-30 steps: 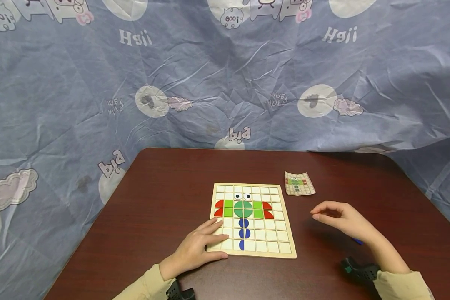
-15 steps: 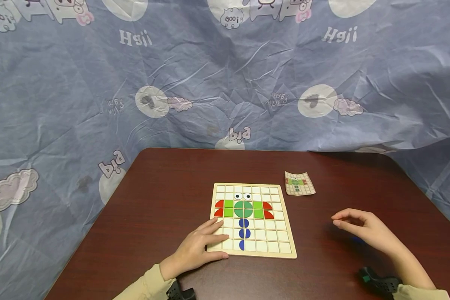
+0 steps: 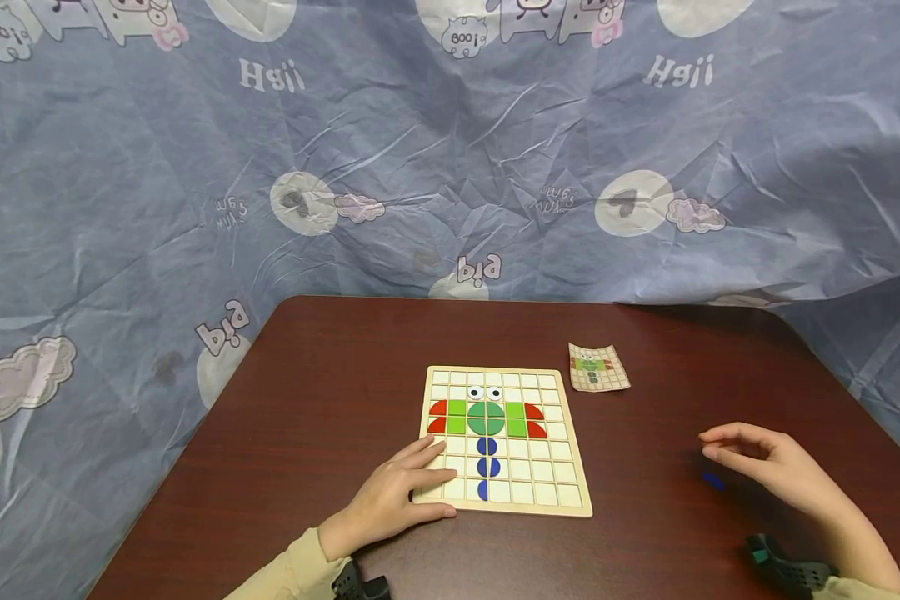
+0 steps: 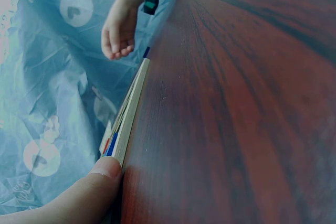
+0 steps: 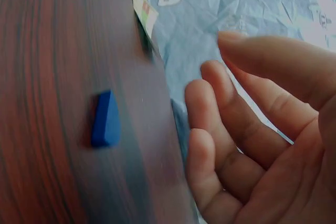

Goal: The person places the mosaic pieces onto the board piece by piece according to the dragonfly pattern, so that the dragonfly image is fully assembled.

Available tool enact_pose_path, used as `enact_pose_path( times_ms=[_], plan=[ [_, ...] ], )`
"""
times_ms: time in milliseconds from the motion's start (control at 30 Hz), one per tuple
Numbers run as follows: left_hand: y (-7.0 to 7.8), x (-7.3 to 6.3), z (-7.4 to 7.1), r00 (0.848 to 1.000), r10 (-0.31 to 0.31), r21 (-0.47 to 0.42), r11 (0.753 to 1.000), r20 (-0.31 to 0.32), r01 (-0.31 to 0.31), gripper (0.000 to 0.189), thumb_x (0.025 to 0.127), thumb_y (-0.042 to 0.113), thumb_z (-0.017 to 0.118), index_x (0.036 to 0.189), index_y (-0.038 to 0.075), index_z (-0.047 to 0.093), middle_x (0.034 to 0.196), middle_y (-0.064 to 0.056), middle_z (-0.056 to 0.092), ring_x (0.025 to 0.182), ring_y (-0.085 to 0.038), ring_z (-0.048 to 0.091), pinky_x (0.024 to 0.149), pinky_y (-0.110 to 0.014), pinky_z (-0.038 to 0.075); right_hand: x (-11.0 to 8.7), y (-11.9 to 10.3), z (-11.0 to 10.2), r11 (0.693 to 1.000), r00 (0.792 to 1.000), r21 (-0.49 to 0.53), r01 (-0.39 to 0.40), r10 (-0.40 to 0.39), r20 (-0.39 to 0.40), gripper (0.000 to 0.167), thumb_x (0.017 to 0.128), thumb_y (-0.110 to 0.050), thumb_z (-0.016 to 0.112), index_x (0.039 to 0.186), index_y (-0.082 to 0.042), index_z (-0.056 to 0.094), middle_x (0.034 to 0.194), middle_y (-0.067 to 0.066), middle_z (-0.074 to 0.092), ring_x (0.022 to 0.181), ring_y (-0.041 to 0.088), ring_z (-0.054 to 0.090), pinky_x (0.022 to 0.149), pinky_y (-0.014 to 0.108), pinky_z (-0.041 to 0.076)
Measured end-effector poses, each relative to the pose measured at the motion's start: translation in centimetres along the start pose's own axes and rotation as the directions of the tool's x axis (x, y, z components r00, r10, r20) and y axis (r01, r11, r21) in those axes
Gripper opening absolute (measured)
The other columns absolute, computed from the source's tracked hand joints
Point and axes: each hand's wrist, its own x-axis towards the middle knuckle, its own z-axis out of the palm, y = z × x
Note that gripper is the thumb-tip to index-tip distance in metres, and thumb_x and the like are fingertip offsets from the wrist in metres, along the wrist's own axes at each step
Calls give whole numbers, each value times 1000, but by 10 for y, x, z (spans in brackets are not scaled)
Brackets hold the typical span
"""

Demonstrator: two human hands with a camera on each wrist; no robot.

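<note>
My left hand (image 3: 397, 500) rests with spread fingers on the lower left corner of a wooden grid board (image 3: 546, 495). Its thumb (image 4: 105, 169) lies at the board's near edge in the left wrist view. Red, green and blue pieces and two eye pieces form a figure on the board, with a lone blue half disc (image 3: 483, 490) lowest. A loose blue half-disc piece (image 5: 106, 119) lies on the table to the right. My right hand (image 3: 772, 462) hovers just above and beside that piece, fingers loosely bent and thumb apart, holding nothing.
A small pattern card (image 3: 598, 369) with a similar figure lies beyond the board's right edge, slightly curled. The dark wooden table (image 3: 345, 358) ends at a printed cloth backdrop (image 3: 420, 167). Each wrist wears a black camera mount (image 3: 787, 571).
My right hand has moved right and a little nearer to me, away from the board, and the loose blue piece now shows beside its fingertips. My left hand has stayed still.
</note>
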Motion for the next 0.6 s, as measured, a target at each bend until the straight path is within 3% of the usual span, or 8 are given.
enact_pose_path(
  times_ms=[300, 600],
  plan=[
    [0, 0, 0, 1000, -1, 1, 1000, 5, 1, 47, 81, 53, 66, 117, 22, 69, 139, -10, 48, 134, -27, 35, 101, -45, 39, -4, 17, -5, 991, 993, 129, -27, 11, 120, 35, 92, -13, 61, 122, 5, 56, 107, -4, 67, 89, 5, 64, 67, 27, 54],
    [-1, 0, 1, 1000, 6, 17, 1000, 0, -6, 47, 82, 53, 66, 116, 22, 69, 139, -10, 48, 133, -27, 36, 100, -44, 41, -2, 32, -4, 985, 982, 172, -21, -12, 188, 36, 91, -10, 61, 122, 7, 54, 108, -8, 66, 92, 4, 64, 69, 25, 54]
  ],
)
